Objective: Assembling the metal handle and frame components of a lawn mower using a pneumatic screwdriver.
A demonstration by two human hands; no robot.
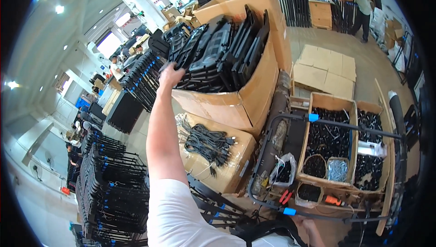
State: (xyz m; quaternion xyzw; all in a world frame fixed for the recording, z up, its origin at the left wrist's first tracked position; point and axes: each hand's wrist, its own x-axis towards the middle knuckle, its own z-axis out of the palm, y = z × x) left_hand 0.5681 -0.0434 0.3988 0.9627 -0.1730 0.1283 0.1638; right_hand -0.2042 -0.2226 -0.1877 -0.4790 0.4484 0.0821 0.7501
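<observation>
My left arm stretches forward to a tall open carton (206,104) packed with black moulded plastic panels (215,49). At its near left corner, my left hand (171,75) is closed on the edge of a black panel; the fingertips are partly hidden. Low at the right, my right hand (309,225) is closed at the lower bar of a black tubular frame (338,128) with blue clips (313,118). That frame lies across the parts boxes, its fingers' grip partly hidden by the tube.
A bundle of black cables (206,143) lies on a closed carton (240,156). Parts boxes (329,131) hold small black pieces and screws (338,170). Red-handled pliers (285,197) lie nearby. Stacked black frames (106,188) stand left; flattened cardboard (324,70) and a person (359,4) are beyond.
</observation>
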